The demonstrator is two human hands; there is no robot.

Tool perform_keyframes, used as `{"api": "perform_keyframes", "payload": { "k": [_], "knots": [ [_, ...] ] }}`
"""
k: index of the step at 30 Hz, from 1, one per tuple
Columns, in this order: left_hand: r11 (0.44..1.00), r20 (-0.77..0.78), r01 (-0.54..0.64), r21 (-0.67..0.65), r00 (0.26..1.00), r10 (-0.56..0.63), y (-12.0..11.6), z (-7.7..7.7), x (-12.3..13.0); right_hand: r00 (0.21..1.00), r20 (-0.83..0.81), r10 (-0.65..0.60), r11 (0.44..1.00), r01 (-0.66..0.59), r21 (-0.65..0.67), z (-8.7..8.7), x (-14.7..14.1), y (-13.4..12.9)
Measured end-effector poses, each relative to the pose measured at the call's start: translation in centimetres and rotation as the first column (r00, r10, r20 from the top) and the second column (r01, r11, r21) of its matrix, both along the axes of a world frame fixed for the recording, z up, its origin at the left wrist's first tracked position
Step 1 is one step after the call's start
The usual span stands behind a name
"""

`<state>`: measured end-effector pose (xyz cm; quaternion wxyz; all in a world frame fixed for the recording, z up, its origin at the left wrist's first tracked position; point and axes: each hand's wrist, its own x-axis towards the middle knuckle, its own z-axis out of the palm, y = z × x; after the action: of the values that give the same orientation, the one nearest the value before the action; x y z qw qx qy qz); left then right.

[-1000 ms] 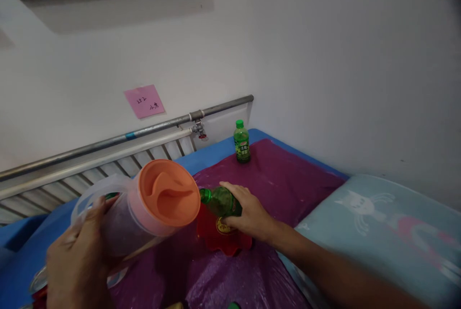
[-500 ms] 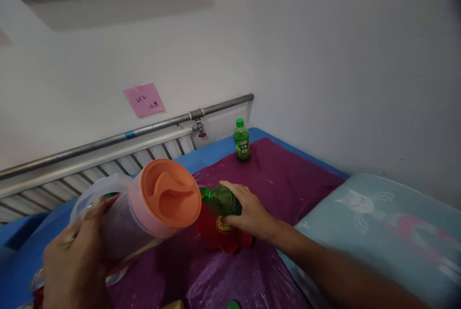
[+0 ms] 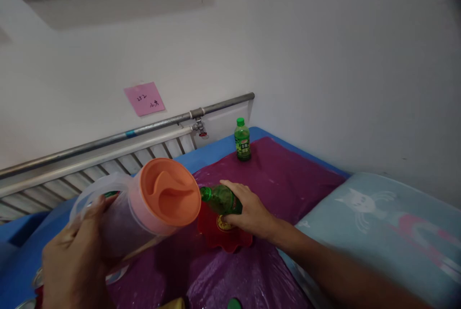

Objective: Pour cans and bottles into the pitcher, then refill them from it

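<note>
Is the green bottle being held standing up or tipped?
Tipped: the green bottle lies sideways in the right hand, neck toward the orange lid.

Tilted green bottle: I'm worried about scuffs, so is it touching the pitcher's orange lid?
Cannot tell. In the head view, the tilted green bottle meets the orange lid in outline, but one angle cannot settle depth.

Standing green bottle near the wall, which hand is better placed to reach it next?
Probably the right hand: it is nearer the standing green bottle, though it grips a tilted bottle. The left hand is farther away, holding the pitcher.
</note>
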<state>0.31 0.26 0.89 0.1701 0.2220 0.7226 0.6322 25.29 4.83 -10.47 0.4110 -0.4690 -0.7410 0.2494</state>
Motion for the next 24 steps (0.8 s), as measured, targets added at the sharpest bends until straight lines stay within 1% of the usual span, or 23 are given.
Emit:
{"api": "perform_keyframes", "payload": {
  "k": [3, 6, 9, 11, 15, 20, 24],
  "knots": [
    [0.999, 0.015, -0.041, -0.004, 0.999, 0.041, 0.01, 0.12, 0.27, 1.000, 0.002, 0.002, 1.000, -0.002, -0.005, 0.05, -0.01, 0.05],
    [0.999, 0.015, -0.029, -0.015, 0.999, 0.029, 0.06, 0.30, 0.30, 1.000, 0.010, -0.003, 1.000, 0.003, -0.018, 0.09, -0.02, 0.06],
    [0.997, 0.051, -0.052, -0.051, 0.997, 0.055, -0.01, 0.47, 0.29, 1.000, 0.014, -0.004, 1.000, 0.005, -0.017, 0.07, -0.02, 0.06],
    [0.998, 0.058, -0.048, -0.035, 0.997, 0.050, -0.13, 0.51, 0.34, 1.000, 0.018, -0.004, 1.000, 0.004, -0.012, 0.04, -0.02, 0.05],
    [1.000, 0.000, -0.007, -0.014, 1.000, 0.007, -0.27, 0.35, 0.29, 1.000, 0.024, -0.005, 1.000, 0.005, -0.017, 0.01, -0.02, 0.03],
    [0.999, -0.019, -0.028, -0.028, 0.999, 0.027, -0.11, 0.15, -0.13, 1.000, 0.001, -0.008, 1.000, 0.008, -0.024, -0.05, -0.02, 0.00],
    [0.999, 0.006, -0.032, -0.014, 0.999, 0.033, -0.11, 0.25, 0.13, 1.000, 0.010, 0.000, 0.999, 0.000, -0.033, -0.05, -0.04, 0.06]
  ]
}}
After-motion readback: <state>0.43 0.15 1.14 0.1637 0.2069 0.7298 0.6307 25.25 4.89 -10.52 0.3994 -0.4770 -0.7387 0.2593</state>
